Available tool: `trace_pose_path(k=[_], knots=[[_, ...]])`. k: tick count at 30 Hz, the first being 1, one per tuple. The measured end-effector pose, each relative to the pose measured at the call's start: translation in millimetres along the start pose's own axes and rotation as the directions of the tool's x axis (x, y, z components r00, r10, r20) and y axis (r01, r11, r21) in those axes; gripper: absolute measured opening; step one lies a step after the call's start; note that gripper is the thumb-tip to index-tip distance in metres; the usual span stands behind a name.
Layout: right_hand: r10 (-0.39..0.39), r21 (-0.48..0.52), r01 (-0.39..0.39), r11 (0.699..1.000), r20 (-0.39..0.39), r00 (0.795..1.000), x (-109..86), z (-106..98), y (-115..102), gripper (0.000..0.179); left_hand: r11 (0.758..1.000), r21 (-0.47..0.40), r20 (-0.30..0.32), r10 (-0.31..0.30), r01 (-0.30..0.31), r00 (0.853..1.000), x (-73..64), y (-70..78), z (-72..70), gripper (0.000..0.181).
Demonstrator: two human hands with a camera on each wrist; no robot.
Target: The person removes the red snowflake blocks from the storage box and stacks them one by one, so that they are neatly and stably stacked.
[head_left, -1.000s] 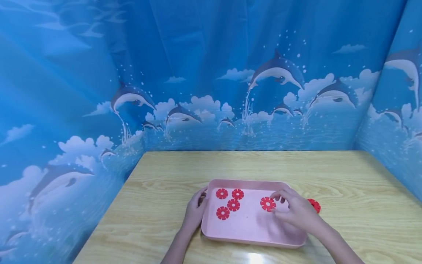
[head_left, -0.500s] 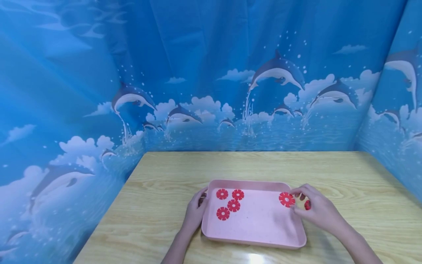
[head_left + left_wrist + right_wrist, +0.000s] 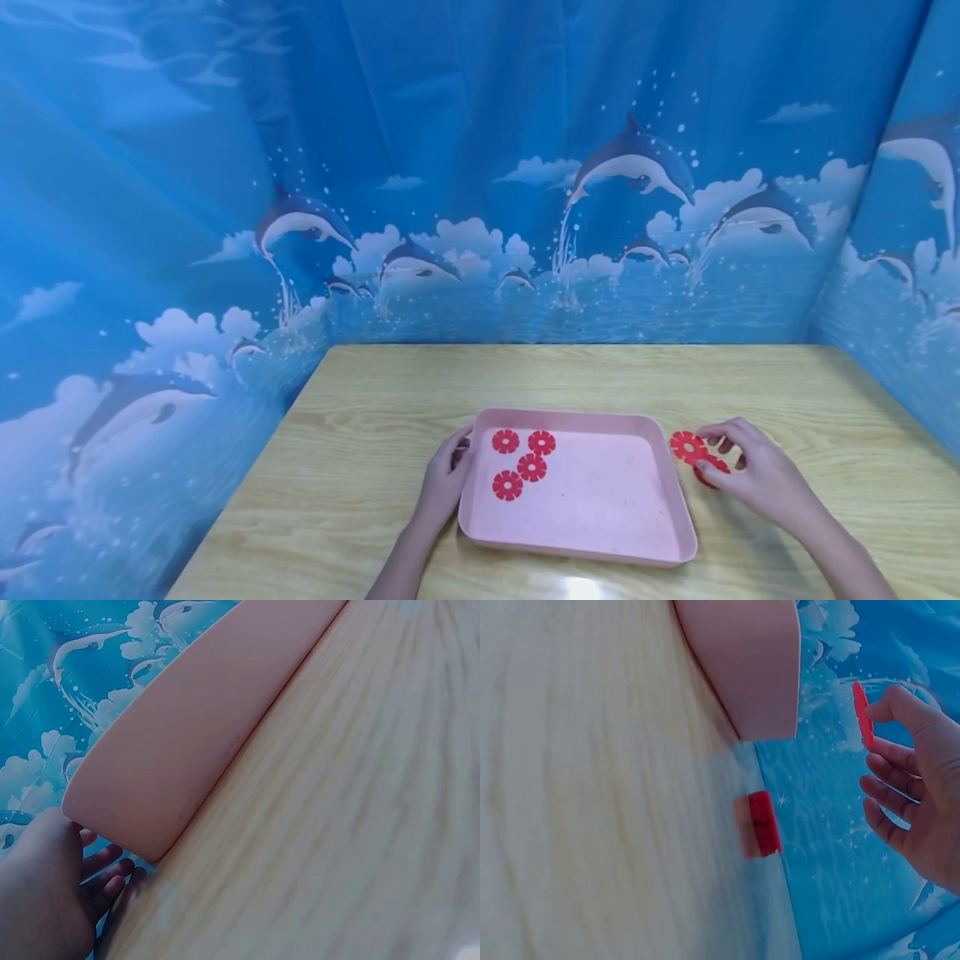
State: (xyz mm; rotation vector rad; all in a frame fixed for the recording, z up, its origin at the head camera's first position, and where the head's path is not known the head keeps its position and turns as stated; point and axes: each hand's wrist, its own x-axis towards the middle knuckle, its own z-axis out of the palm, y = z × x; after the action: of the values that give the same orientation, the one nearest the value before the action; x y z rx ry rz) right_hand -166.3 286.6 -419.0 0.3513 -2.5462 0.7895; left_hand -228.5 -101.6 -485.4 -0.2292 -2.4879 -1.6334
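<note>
My right hand (image 3: 761,477) pinches a red snowflake building disc (image 3: 687,447) by its edge, between thumb and forefinger, just beyond the tray's right wall. In the right wrist view that disc (image 3: 862,715) is seen edge-on, apart from a small stack of red discs (image 3: 763,823) standing on the table. From the head, the same stack (image 3: 711,472) is partly covered by the hand. My left hand (image 3: 444,477) holds the left end of the pink tray (image 3: 577,554); its other fingers are loosely curled beside the wall (image 3: 97,881). Inside the tray, several red discs (image 3: 532,467) lie flat towards the left.
The tray stands on a light wood-grain table (image 3: 390,383). A blue curtain printed with dolphins (image 3: 480,167) hangs behind the table and along both sides.
My right hand has carried the disc rightward from above the tray, over its right wall, to the stack of discs. The left hand and the tray have stayed put.
</note>
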Motion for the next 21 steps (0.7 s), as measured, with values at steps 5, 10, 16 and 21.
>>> trace_pose_path(k=[5,10,16,21], knots=[[0.032,0.003,-0.032,0.999,0.007,0.999,-3.6,0,13,0.035,1.0,-0.003,0.001,0.003,-0.003,1.0,0.0,0.3,-0.5,0.036],[0.026,0.008,-0.026,1.0,-0.002,1.0,-6.0,0,26,0.036,1.0,-0.012,0.004,0.002,-0.002,1.0,0.3,0.6,-0.5,0.037],[0.032,0.023,-0.032,0.999,-0.007,0.999,-12.8,3,43,0.038,1.0,-0.01,0.01,0.005,-0.005,1.0,0.5,0.9,-0.9,0.037],[0.051,0.049,-0.05,0.998,-0.006,0.999,-20.2,6,55,0.036,1.0,-0.013,0.007,0.012,-0.012,1.0,0.0,1.7,-1.4,0.037]])
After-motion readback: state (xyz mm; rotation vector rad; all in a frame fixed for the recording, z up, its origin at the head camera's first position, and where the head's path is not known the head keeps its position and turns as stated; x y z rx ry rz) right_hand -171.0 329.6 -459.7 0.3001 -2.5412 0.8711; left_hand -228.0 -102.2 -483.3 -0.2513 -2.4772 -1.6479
